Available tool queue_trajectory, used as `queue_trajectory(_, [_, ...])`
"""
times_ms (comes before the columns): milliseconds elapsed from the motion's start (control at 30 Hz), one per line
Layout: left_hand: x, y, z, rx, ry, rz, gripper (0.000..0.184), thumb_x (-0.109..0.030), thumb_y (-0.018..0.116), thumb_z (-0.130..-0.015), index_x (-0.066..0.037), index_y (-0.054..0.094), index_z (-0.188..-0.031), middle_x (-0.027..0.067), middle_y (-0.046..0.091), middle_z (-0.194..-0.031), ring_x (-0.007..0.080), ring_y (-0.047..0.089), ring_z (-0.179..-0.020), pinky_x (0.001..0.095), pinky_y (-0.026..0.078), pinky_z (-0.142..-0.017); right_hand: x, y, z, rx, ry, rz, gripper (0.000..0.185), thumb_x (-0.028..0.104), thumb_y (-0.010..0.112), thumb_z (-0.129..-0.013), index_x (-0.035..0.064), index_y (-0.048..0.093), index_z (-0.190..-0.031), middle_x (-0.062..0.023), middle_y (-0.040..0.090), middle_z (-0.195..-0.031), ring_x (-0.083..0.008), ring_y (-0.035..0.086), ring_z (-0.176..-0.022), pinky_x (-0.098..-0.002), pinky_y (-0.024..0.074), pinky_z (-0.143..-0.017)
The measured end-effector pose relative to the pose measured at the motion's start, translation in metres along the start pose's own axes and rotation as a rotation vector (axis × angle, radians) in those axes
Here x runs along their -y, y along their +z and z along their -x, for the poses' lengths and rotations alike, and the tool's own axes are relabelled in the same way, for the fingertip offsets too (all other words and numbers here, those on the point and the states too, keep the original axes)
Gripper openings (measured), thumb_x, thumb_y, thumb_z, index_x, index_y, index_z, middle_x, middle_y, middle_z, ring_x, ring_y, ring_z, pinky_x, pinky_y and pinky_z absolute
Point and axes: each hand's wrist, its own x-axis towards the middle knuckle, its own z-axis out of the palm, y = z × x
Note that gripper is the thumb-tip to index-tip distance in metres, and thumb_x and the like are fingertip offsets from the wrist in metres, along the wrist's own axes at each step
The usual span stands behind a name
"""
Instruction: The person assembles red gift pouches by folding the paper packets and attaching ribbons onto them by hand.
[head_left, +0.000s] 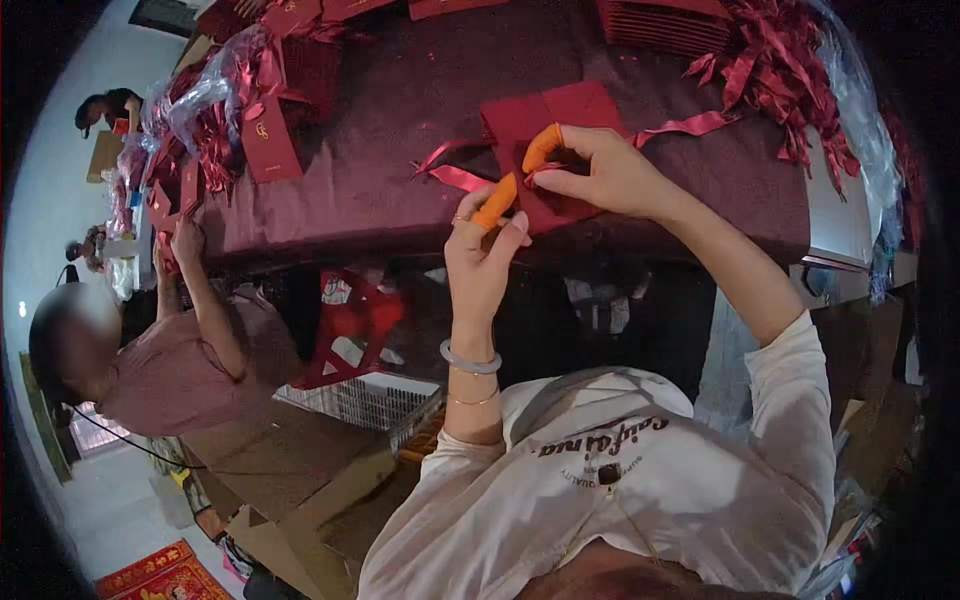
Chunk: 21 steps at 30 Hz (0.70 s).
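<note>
A dark red paper envelope (560, 110) lies on the cloth-covered table in front of me, with shiny red ribbon (688, 127) sticking out on both its sides. My right hand (605, 172), an orange finger cover on its index finger, is over the envelope. Its thumb and index finger pinch a bit of the ribbon at the middle. At the envelope's lower left edge is my left hand (480, 245), also with an orange finger cover. Its index finger and thumb are bent but apart, with nothing visible between them.
Stacked red envelopes (665, 25) and a heap of ribbons (790, 90) lie at the back right. More ribboned envelopes (270, 140) are at the left. Beside me a co-worker (200, 350) handles a red piece. A white basket (365, 400) stands below the table.
</note>
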Motion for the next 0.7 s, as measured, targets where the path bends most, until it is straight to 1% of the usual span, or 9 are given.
queue_trajectory(33, [-0.002,0.0,-0.003,-0.011,0.108,-0.114,0.025,-0.003,0.059,-0.084,0.001,0.06,-0.109,0.0037,0.06,-0.08,0.006,0.055,-0.062,0.0174,0.042,-0.053,0.0,0.0,0.0,-0.006,-0.002,-0.005,0.018,0.011,0.062,-0.083,-0.0003,0.059,-0.096,-0.0047,0.062,-0.091,-0.0101,0.057,-0.087,-0.0247,0.0443,-0.08])
queue_trajectory(167, [-0.013,-0.002,-0.008,0.059,-0.132,-0.03,0.025,0.0,0.057,-0.084,0.003,0.061,-0.109,0.0039,0.059,-0.082,0.0071,0.051,-0.051,0.0201,0.043,-0.046,-0.003,-0.002,-0.001,-0.014,-0.005,-0.09,0.019,0.011,0.064,-0.082,0.0001,0.059,-0.097,-0.0043,0.062,-0.092,-0.0093,0.056,-0.088,-0.024,0.0444,-0.08])
queue_trajectory(200, [-0.012,-0.001,-0.009,0.049,-0.086,-0.033,0.027,0.0,0.058,-0.083,0.003,0.06,-0.11,0.0013,0.057,-0.075,0.0072,0.049,-0.047,0.0188,0.04,-0.044,-0.003,-0.003,-0.001,-0.022,-0.011,-0.093,0.019,0.011,0.064,-0.082,0.0001,0.059,-0.097,-0.0043,0.062,-0.092,-0.0093,0.056,-0.088,-0.024,0.0444,-0.08])
queue_trajectory(300, [-0.018,-0.002,-0.019,0.044,-0.174,-0.118,0.028,0.002,0.059,-0.082,0.003,0.059,-0.109,0.0011,0.056,-0.073,0.0068,0.049,-0.048,0.0178,0.039,-0.044,-0.002,-0.002,-0.001,-0.027,-0.116,0.062,0.022,0.015,0.065,-0.077,0.0008,0.06,-0.094,-0.0101,0.066,-0.089,-0.0204,0.063,-0.087,-0.0305,0.0468,-0.078])
queue_trajectory(367, [-0.019,0.002,-0.022,0.023,-0.18,-0.139,0.021,0.004,0.058,-0.08,0.003,0.058,-0.102,0.0018,0.056,-0.074,0.008,0.051,-0.054,0.0195,0.041,-0.049,-0.002,-0.002,-0.001,-0.017,-0.111,0.059,0.022,0.012,0.065,-0.077,-0.0001,0.06,-0.095,-0.0096,0.064,-0.091,-0.0188,0.061,-0.087,-0.0296,0.0462,-0.079])
queue_trajectory(500, [-0.007,0.0,-0.029,0.015,0.034,-0.175,0.015,0.009,0.055,-0.075,0.002,0.055,-0.088,0.0051,0.057,-0.073,0.0121,0.057,-0.068,0.024,0.045,-0.06,-0.005,0.002,-0.001,-0.04,-0.179,0.079,0.024,0.009,0.065,-0.077,-0.0007,0.059,-0.098,-0.0102,0.063,-0.095,-0.0194,0.06,-0.088,-0.0299,0.0453,-0.08])
queue_trajectory(567, [-0.009,-0.008,-0.031,0.07,0.094,-0.603,0.015,0.006,0.056,-0.073,0.003,0.054,-0.088,0.0113,0.058,-0.073,0.0153,0.06,-0.068,0.0266,0.046,-0.06,-0.005,0.002,-0.001,-0.052,-0.225,0.127,0.026,0.008,0.065,-0.075,-0.0009,0.059,-0.1,-0.0119,0.062,-0.097,-0.023,0.06,-0.091,-0.031,0.0451,-0.082])
queue_trajectory(600, [-0.026,0.0,-0.03,0.076,0.118,-0.772,0.015,0.002,0.058,-0.072,0.003,0.054,-0.086,0.0168,0.058,-0.074,0.0226,0.062,-0.069,0.0315,0.047,-0.061,-0.005,0.001,0.0,-0.041,-0.222,0.148,0.027,0.007,0.064,-0.075,-0.001,0.059,-0.1,-0.0124,0.062,-0.098,-0.0245,0.06,-0.092,-0.0315,0.045,-0.082])
queue_trajectory(700, [-0.033,-0.005,-0.038,0.16,0.141,-0.923,0.013,0.0,0.059,-0.071,0.002,0.054,-0.083,0.0174,0.06,-0.076,0.0312,0.062,-0.07,0.0374,0.048,-0.063,-0.004,0.0,0.001,-0.027,-0.214,0.178,0.027,0.007,0.064,-0.074,-0.001,0.059,-0.1,-0.013,0.062,-0.099,-0.026,0.06,-0.093,-0.032,0.045,-0.082])
